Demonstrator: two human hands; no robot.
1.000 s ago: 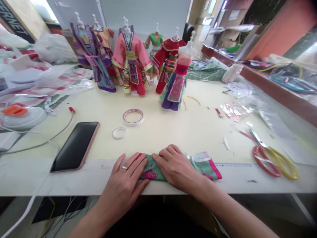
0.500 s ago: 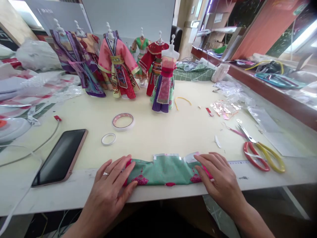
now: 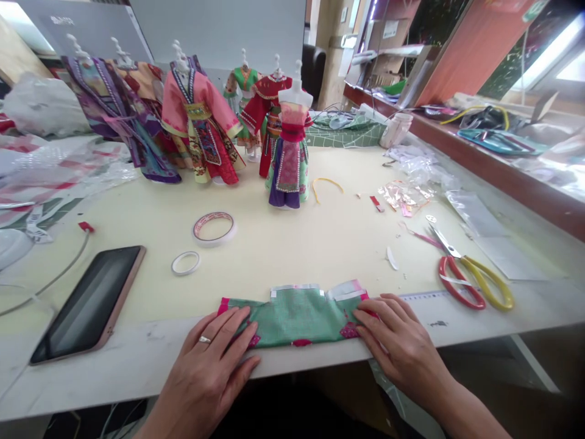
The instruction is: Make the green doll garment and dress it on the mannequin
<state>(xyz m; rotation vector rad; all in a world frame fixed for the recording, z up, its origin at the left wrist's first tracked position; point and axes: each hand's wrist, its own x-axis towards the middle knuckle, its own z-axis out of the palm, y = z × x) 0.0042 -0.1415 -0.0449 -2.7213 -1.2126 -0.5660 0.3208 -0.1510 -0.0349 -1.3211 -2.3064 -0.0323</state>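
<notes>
A small green doll garment (image 3: 297,314) with pink ends and pink motifs lies flat near the front edge of the table. White tape strips (image 3: 295,288) run along its upper edge, and a paler flap (image 3: 346,289) stands up at the upper right. My left hand (image 3: 214,353), with a ring on one finger, rests its outstretched fingers on the garment's left end. On the right end lie the extended fingers of my right hand (image 3: 397,335). Both hands press from above, palms down, and partly cover the ends.
Dressed doll mannequins (image 3: 196,122) stand at the back. Two tape rolls (image 3: 214,229) lie left of centre, beside a phone (image 3: 89,302). Scissors (image 3: 461,274), a ruler (image 3: 423,296), clear plastic bags (image 3: 406,195) and a yellow cord (image 3: 328,179) are on the right half.
My left hand has slid down slightly, uncovering the garment's upper left corner. My right hand has moved a little lower on the right end. The whole view has shifted slightly.
</notes>
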